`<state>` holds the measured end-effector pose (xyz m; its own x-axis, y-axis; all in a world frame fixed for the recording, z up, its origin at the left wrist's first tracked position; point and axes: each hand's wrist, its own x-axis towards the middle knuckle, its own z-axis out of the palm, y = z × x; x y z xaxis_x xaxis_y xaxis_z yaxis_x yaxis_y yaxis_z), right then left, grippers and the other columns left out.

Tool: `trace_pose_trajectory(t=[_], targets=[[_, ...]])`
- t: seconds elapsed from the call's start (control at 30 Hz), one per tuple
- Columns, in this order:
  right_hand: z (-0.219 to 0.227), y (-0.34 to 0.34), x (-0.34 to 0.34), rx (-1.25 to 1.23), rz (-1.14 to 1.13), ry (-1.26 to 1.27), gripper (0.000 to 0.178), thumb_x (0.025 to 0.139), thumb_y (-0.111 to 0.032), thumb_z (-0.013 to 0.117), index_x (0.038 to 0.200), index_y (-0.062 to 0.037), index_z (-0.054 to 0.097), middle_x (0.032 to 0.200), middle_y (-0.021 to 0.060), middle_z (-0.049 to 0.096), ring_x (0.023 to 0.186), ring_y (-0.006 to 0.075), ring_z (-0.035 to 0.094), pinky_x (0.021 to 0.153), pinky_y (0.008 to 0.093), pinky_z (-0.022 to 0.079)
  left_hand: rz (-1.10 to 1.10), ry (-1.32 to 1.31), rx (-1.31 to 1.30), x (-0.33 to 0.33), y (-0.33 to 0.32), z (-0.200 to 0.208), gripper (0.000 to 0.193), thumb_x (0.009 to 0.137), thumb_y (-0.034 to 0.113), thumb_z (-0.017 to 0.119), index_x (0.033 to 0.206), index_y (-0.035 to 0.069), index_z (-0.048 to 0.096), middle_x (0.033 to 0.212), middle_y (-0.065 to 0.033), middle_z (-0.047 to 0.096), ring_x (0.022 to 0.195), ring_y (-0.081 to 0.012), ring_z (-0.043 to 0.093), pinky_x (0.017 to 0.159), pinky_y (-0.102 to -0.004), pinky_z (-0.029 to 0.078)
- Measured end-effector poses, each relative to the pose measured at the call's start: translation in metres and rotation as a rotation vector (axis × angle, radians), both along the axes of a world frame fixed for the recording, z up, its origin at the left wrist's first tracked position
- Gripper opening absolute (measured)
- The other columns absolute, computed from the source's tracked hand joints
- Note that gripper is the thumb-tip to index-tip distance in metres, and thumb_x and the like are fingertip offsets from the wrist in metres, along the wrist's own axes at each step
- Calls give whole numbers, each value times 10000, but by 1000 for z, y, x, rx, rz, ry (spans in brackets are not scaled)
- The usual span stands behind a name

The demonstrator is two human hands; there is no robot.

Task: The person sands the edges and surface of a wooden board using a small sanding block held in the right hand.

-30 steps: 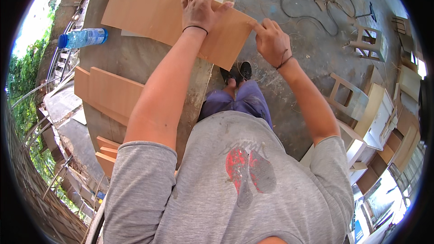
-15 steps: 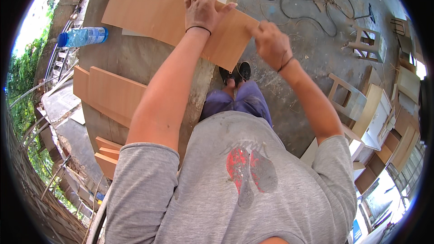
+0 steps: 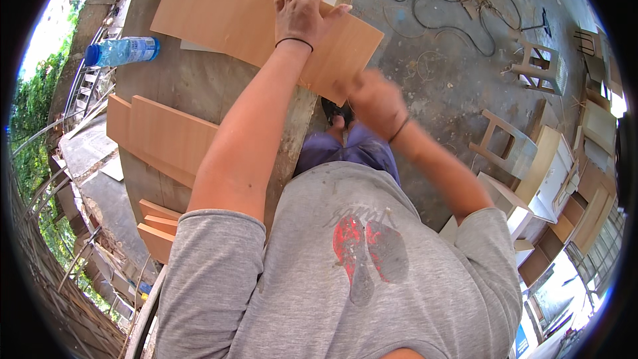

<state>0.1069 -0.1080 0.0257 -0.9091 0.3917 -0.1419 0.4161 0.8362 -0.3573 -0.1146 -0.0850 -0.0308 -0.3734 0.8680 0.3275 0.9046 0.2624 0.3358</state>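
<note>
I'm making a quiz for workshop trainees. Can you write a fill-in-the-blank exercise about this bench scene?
1. The left hand presses flat on a thin brown ____ panel.
2. The blurred right hand is at the panel's ____ corner.
3. A blue plastic ____ lies on its side on the workbench.

Missing words: wooden; nearest; bottle

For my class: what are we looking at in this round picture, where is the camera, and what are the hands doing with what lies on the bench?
The camera sits on a person's head and looks down, so the grey shirt and both forearms fill the lower part; the wide lens bends straight edges. The left hand presses flat on a thin brown wooden panel lying on a worn workbench. The right hand is blurred at the panel's near corner; whether it grips anything cannot be told. A blue plastic bottle lies on its side, and more brown panels rest nearer the person.
</note>
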Motion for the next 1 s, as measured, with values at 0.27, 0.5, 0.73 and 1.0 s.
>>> trace_pose_trajectory(t=[0.27,0.5,0.73,1.0], targets=[[8,6,4,-140,-102,78,454,737,-108,623,1182,-196,627,1052,82,569,988,281,573,760,418,537,-11,-32,-27,1,-1,-1,589,791,620,647,945,52,670,1097,-96,619,1179,-251,490,1106,-426,249],[-6,-65,17,-199,128,-39,464,715,-121,645,1175,-184,634,1059,77,579,919,287,600,703,425,536,-37,-95,-89,3,2,6,636,808,643,608,993,39,676,1137,-107,608,1227,-263,449,1133,-446,219],[12,-2,1,-2,-167,76,444,740,-88,610,1178,-161,629,976,93,563,886,269,593,663,381,546,7,-13,-9,4,2,5,530,792,591,668,919,77,671,1113,-86,620,1173,-237,499,1097,-407,259],[16,-23,2,-94,-126,134,467,735,-79,589,1193,-170,614,948,100,583,929,287,606,680,410,539,0,-7,27,4,4,2,537,788,602,663,904,77,671,1082,-86,628,1156,-230,511,1089,-407,267]])
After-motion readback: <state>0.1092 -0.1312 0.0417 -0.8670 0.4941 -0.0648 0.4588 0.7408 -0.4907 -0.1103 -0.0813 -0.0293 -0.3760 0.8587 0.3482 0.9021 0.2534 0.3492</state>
